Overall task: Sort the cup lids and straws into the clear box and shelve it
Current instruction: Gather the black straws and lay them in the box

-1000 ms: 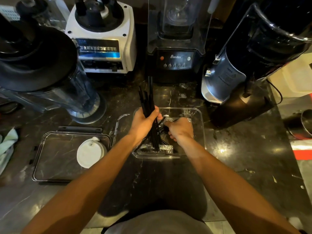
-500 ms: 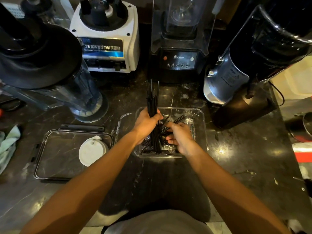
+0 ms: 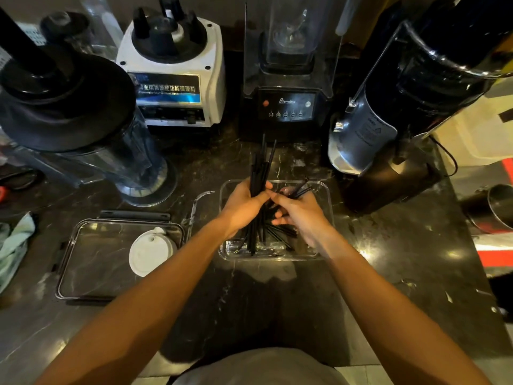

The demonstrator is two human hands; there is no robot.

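Black straws (image 3: 261, 173) stand in a bundle just above the middle of the frame, held nearly upright with their lower ends inside the clear box (image 3: 327, 218) and their tips fanning toward the top of the frame. The left hand (image 3: 244, 205) is wrapped around the bundle's middle, fingers curled tight on it. The right hand (image 3: 301, 213) sits just right of it over the box, fingertips touching the left hand's; a few loose straws (image 3: 301, 191) poke out past its fingers toward the upper right, but how firmly they are pinched cannot be told. More straws (image 3: 280, 234) lie flat on the box floor under both hands.

Left of the box, a clear tray (image 3: 91, 273) rests on the dark marble counter (image 3: 388, 273) with a white cup lid (image 3: 148, 252) in its right end. Across the top of the frame stand a white blender base (image 3: 177, 79), a black blender (image 3: 288, 104) with a clear cover, and a dark grinder (image 3: 410, 107) at the upper right. A large blender jar (image 3: 83, 129) leans at the upper left, and a pale cloth (image 3: 14, 245) lies at the left edge.
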